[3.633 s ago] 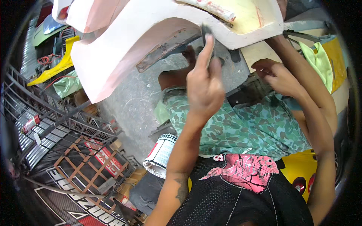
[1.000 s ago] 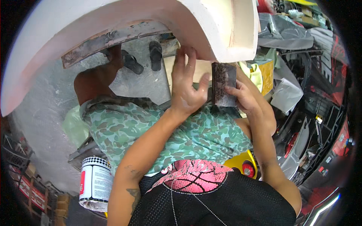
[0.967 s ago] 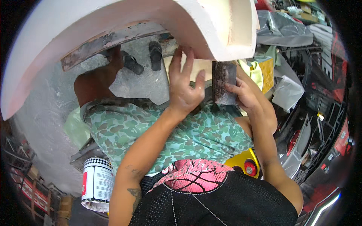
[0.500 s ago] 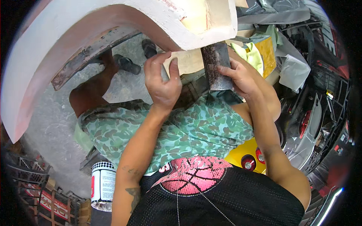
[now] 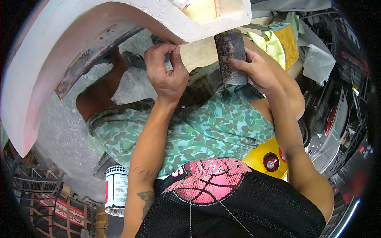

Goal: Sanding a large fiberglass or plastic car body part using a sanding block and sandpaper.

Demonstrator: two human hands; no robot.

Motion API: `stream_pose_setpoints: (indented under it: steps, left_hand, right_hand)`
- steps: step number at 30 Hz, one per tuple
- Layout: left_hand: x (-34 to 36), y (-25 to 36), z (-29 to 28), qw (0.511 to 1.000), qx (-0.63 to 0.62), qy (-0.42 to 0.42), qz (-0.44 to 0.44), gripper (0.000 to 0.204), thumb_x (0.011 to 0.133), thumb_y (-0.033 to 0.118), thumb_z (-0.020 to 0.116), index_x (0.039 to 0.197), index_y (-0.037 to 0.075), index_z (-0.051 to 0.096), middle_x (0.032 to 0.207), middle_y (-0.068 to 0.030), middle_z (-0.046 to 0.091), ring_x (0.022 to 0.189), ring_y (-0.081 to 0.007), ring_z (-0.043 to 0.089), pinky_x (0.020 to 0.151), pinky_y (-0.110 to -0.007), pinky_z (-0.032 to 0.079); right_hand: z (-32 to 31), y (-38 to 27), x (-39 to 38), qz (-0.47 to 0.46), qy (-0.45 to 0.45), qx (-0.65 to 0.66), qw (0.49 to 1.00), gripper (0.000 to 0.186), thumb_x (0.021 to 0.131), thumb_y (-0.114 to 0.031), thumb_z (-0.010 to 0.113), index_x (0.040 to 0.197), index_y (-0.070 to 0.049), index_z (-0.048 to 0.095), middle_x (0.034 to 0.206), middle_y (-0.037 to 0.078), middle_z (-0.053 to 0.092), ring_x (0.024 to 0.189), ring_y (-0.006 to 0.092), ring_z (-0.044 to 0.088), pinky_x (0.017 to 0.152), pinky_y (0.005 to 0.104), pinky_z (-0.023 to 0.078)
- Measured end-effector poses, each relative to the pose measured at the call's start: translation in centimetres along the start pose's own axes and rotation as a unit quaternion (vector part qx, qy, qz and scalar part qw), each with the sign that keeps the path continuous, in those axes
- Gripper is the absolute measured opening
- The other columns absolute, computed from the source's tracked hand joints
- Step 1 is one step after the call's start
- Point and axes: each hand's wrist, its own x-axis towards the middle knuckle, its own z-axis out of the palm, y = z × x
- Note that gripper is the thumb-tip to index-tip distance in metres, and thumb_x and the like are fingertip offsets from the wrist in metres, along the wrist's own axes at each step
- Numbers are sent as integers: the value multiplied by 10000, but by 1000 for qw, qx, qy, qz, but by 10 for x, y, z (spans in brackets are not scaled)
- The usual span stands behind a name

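A large white curved panel [image 5: 89, 24], pinkish along its inner side, arches over my lap. My left hand [image 5: 166, 75] is raised to its lower edge, thumb and forefinger drawn together there. Whatever lies between those fingertips, if anything, is too small to make out. In my right hand [image 5: 256, 67] is a dark, worn sanding block [image 5: 232, 59], held upright by its side with the thumb across its face. The block's upper end is close below the panel's corner. Pale dust marks the left hand's fingers.
A yellow-green cloth [image 5: 274, 49] lies at the right, beside a yellow board [image 5: 291, 45] and a clear plastic sheet [image 5: 318, 65]. A white can [image 5: 116, 190] stands at lower left. A cream-coloured board [image 5: 198, 53] shows behind my hands. Metal racks [image 5: 35, 180] stand farther left.
My left hand has moved slightly up and left, and its spread thumb and forefinger have come together at the panel edge. The sanding block has shifted slightly up in view, still in my right hand.
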Motion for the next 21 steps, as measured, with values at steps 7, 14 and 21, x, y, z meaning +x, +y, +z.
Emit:
stream_pose_setpoints:
  steps: [7, 14, 21]
  left_hand:
    - [-9, -20, 2, 877, -362, 42, -314, 195, 899, -11, 632, 1093, -38, 631, 1041, -124, 690, 997, -226, 658, 904, -326, 501]
    - [0, -33, 7, 905, -274, 9, -327, 181, 937, 20, 656, 1103, -52, 654, 997, -132, 729, 930, -199, 689, 878, -291, 526]
    - [4, -36, 5, 892, -271, -20, -360, 137, 944, 4, 634, 1055, -69, 668, 971, -117, 732, 876, -190, 701, 844, -292, 542]
  right_hand:
    - [-4, 2, -2, -10, 2, 17, 1000, 466, 939, -114, 704, 1358, 17, 545, 1205, 77, 671, 1026, 146, 652, 915, 309, 541]
    - [-2, 2, 1, -1, 3, 12, 1000, 457, 952, -105, 690, 1362, 25, 539, 1227, 89, 667, 1050, 155, 650, 937, 316, 534]
    - [0, 1, -1, -15, -12, 10, 1000, 445, 951, -112, 688, 1350, 26, 547, 1222, 84, 666, 1050, 149, 644, 939, 317, 531]
